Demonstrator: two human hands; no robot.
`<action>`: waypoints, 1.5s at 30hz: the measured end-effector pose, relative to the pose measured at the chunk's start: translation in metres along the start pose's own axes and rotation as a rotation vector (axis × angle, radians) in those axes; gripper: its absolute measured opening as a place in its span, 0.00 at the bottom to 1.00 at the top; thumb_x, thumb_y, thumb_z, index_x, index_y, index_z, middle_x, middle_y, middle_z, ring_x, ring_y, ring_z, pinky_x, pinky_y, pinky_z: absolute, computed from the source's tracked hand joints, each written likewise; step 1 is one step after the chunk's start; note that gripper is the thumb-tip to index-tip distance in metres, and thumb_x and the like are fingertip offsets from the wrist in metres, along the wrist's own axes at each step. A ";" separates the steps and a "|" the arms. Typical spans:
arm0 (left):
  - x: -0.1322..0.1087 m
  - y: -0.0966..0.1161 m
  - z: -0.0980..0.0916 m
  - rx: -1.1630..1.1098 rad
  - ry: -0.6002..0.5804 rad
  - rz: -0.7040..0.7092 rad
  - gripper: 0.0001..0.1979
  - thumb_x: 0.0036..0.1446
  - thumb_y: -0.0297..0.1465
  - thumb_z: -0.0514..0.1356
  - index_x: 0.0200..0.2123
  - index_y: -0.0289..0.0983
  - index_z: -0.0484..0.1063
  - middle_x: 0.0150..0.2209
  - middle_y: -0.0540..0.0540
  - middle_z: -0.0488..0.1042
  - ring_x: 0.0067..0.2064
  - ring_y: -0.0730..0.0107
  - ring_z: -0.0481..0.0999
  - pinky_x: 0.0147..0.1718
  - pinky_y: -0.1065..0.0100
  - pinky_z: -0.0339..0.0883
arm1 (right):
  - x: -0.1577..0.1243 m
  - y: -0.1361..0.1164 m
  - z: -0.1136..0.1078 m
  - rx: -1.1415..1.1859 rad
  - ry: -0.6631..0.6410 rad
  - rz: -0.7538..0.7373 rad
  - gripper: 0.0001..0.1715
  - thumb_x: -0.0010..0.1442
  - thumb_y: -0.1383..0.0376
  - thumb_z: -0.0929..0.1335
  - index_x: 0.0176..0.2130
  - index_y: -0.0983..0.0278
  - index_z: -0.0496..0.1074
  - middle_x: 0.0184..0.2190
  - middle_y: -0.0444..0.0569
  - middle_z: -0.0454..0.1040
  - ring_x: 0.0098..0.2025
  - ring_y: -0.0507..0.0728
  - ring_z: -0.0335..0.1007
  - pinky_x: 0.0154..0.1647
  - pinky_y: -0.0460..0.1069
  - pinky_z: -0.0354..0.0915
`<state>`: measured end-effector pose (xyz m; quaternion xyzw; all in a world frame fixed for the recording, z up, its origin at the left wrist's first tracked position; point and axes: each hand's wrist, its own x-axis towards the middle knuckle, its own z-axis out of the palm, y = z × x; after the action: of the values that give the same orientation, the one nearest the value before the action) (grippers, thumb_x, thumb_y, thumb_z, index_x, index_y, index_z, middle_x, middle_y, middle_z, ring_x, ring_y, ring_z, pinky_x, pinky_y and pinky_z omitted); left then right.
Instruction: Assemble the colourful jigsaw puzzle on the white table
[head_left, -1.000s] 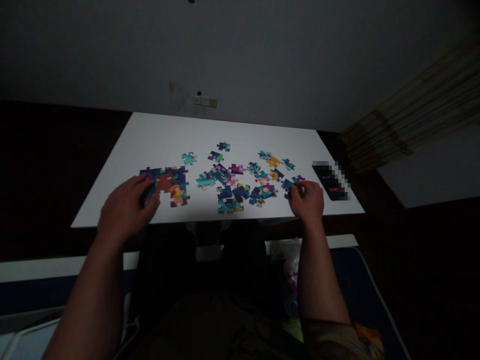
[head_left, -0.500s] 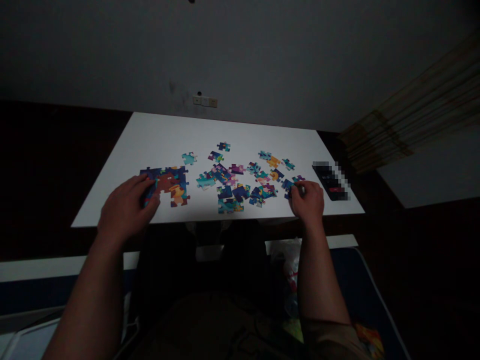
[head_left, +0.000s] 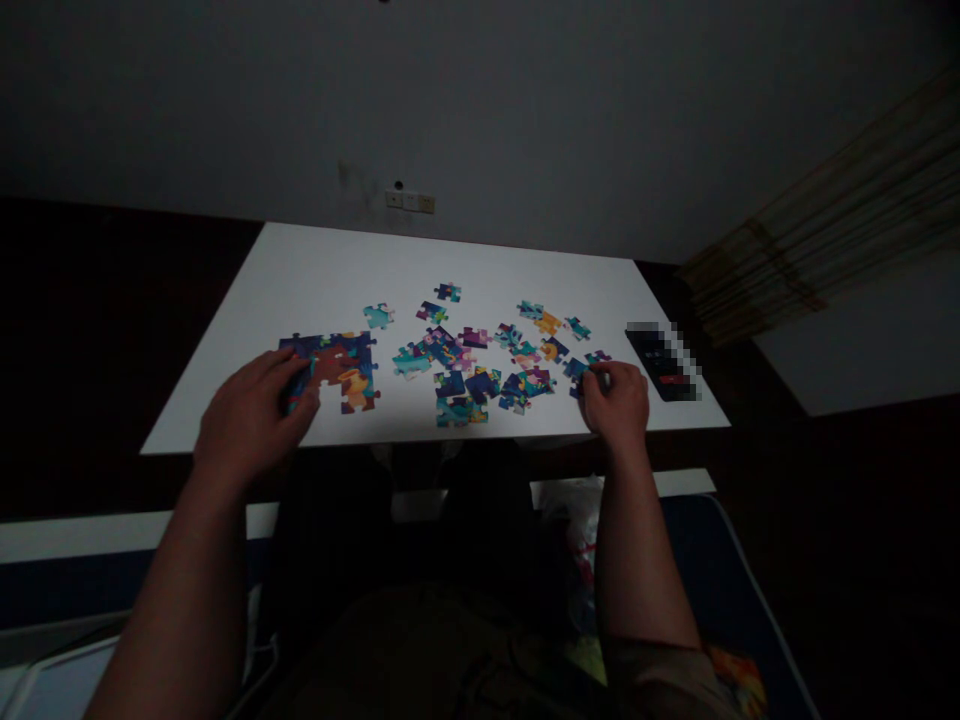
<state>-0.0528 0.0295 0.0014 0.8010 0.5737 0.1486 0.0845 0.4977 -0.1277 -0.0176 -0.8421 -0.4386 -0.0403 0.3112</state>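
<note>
On the left of the white table, my left hand (head_left: 251, 415) lies open over the near left part of a joined jigsaw section (head_left: 351, 352), thumb apart from the fingers. That section shows a brown figure and a yellow-orange shape on dark blue; its lower left is hidden under my fingers. My right hand (head_left: 621, 400) is closed at the right end of the loose pieces, its thumb and fingers curled together on a blue puzzle piece (head_left: 574, 370). Its fingertips partly cover that piece. Many loose puzzle pieces (head_left: 484, 383), some overlapping, lie between my hands.
A dark phone-like object (head_left: 661, 362), partly pixelated, lies near the right edge of the white table (head_left: 315, 270). Behind stands a grey wall with sockets (head_left: 410, 202). A curtain (head_left: 757, 265) hangs at right. A plastic bag (head_left: 581, 520) is below the table's front edge.
</note>
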 end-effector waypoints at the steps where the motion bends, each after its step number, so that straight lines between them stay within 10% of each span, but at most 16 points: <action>1: 0.000 0.000 0.000 0.003 0.004 0.003 0.41 0.81 0.52 0.55 0.79 0.30 0.85 0.86 0.27 0.78 0.88 0.30 0.76 0.89 0.32 0.69 | 0.000 0.000 0.000 0.005 0.004 -0.002 0.17 0.74 0.58 0.70 0.53 0.61 0.86 0.63 0.68 0.87 0.72 0.76 0.78 0.82 0.73 0.73; 45: -0.005 0.008 -0.004 -0.055 0.050 -0.047 0.34 0.80 0.52 0.58 0.75 0.43 0.88 0.83 0.35 0.84 0.84 0.34 0.81 0.84 0.31 0.76 | -0.001 -0.010 -0.008 0.034 0.011 -0.002 0.13 0.72 0.57 0.71 0.47 0.58 0.86 0.57 0.64 0.90 0.65 0.76 0.81 0.78 0.72 0.74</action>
<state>-0.0482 0.0216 0.0070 0.7807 0.5900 0.1824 0.0956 0.4915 -0.1287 -0.0068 -0.8359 -0.4384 -0.0379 0.3280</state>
